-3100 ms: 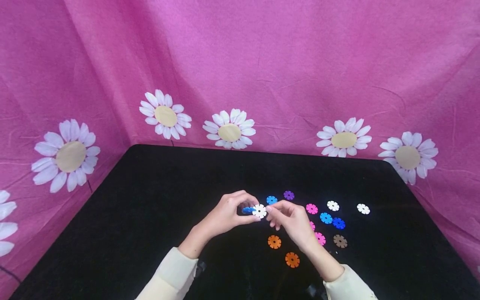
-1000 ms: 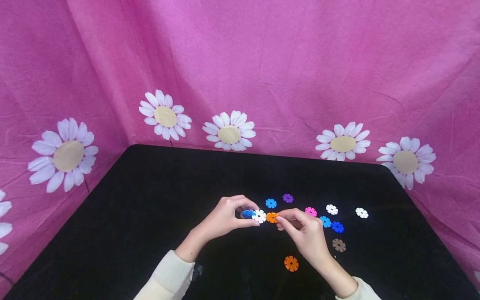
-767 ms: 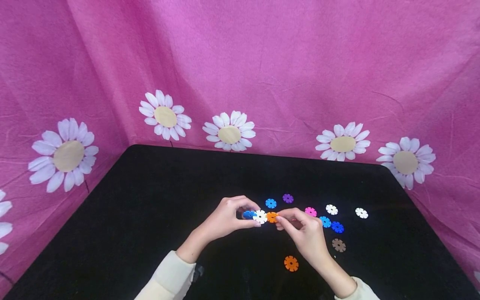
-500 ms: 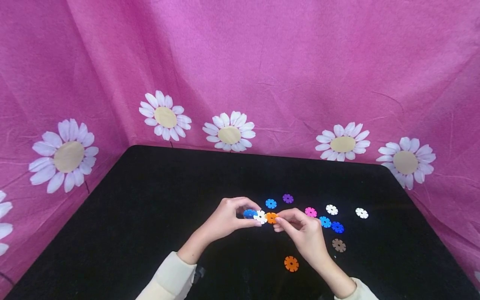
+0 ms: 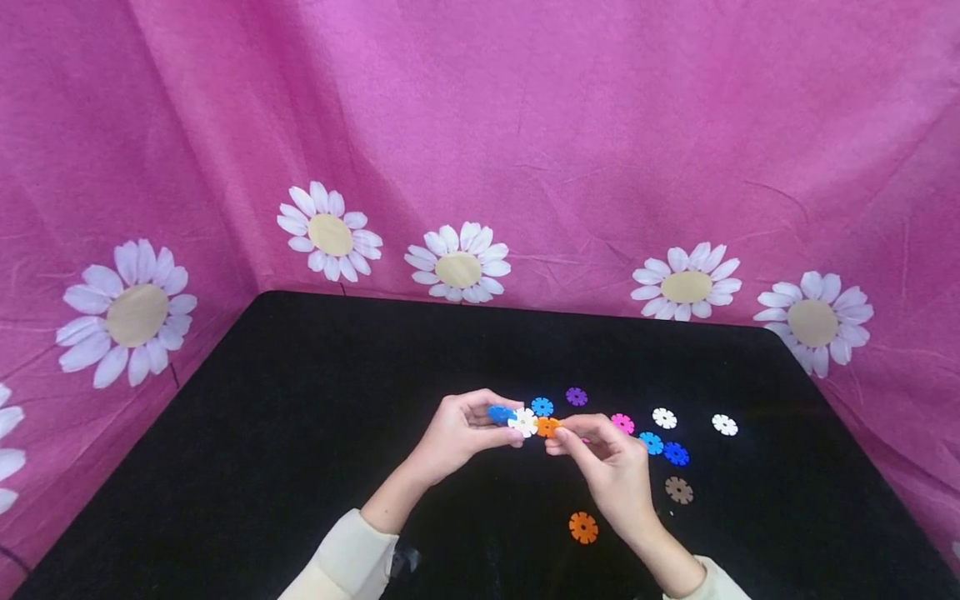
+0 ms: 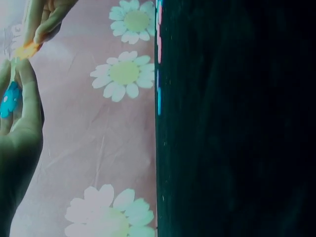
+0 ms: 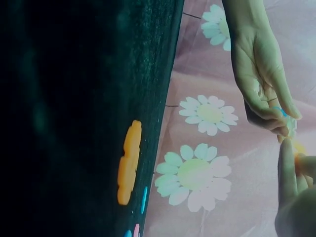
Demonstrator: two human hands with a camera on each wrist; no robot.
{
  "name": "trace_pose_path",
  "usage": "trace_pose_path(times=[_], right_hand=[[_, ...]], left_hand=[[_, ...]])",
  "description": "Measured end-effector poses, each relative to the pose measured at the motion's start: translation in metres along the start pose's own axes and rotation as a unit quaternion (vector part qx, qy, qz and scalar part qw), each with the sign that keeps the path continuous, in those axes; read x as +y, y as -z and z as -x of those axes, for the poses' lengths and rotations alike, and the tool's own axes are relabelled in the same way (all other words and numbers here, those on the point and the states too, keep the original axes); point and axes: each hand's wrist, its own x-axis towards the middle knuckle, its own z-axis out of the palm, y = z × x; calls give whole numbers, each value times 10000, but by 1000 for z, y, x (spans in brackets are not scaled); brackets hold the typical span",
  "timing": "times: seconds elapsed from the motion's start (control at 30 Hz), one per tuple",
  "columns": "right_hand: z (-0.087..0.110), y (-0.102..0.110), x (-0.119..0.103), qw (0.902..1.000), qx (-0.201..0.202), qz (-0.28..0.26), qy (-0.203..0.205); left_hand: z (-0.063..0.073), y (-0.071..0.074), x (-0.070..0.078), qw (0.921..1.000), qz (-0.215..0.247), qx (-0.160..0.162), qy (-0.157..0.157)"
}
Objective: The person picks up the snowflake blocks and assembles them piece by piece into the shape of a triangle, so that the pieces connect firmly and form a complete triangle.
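Observation:
In the head view my left hand pinches a white notched disc between thumb and fingers, above the black table. A blue disc joins its left side, within the curve of that hand, and shows also as a blue disc in the left wrist view. My right hand pinches the outer edge of an orange disc, whose other edge meets the white one. How deep the notches sit in each other I cannot tell.
Loose discs lie on the black table: light blue, purple, pink, white, dark blue, brown and orange, among others. Pink daisy-patterned cloth hangs behind.
Since the first frame, my right hand has taken one orange disc from the table and brought it against the white disc. Over the last half second the joined discs have risen and tilted slightly.

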Motion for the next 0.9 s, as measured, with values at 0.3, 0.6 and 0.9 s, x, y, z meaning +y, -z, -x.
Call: trace_pose_path(times=[0.3,0.6,0.9], right_hand=[[2,-1,2,9995,97,-9,292],[1,-3,2,9950,387,57,924],[-1,-3,6,9871,349,106,1560]], left_hand=[[2,-4,-2,9998,169,88,-40],[3,-6,5,9999,60,-10,-159],[4,-7,9,9994,-148,2,-325]])
